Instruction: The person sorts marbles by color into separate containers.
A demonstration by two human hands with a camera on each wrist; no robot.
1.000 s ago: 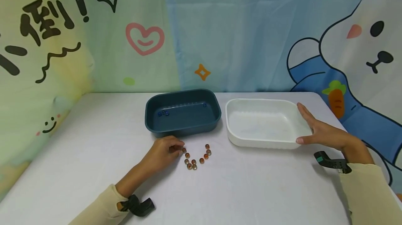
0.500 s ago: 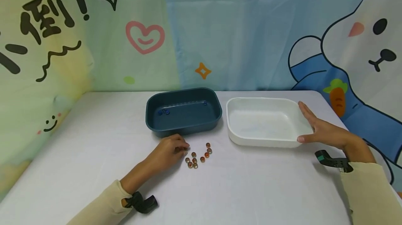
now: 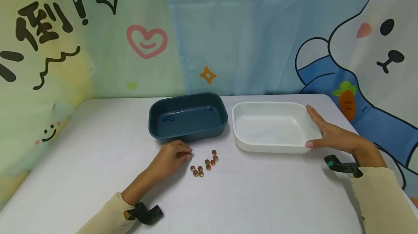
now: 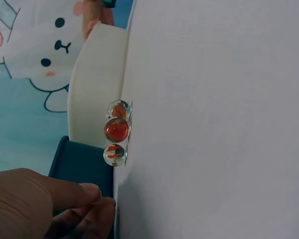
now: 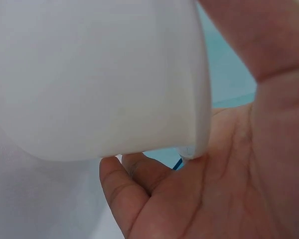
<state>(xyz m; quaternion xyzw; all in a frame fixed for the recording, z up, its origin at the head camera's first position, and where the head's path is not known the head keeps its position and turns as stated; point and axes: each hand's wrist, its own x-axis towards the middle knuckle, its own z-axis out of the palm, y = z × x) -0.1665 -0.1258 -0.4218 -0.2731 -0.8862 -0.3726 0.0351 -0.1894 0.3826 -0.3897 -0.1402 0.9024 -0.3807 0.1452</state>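
My left hand (image 3: 173,156) stands just in front of the dark blue tray (image 3: 187,135), thumb and fingertips pinched together on a marble that the fingers hide. In the left wrist view the fingertips (image 4: 92,191) meet beside the blue tray. Several orange-and-clear glass marbles (image 3: 208,167) lie on the table to the right of this hand; three marbles (image 4: 116,130) line up in the left wrist view. My right hand (image 3: 336,138) grips the right end of the white tray (image 3: 275,148), thumb at the front corner and fingers at the far side, palm against its rim.
Several small blue marbles (image 3: 168,118) lie in the blue tray. Both trays stand side by side at the back of the white-covered table (image 3: 248,194). A printed cloth (image 3: 248,38) hangs behind the table.
My left hand moved right among the marbles, then back left. The marble at its fingertips is no longer visible, and another rolled right to the others. The right hand stays on the white tray.
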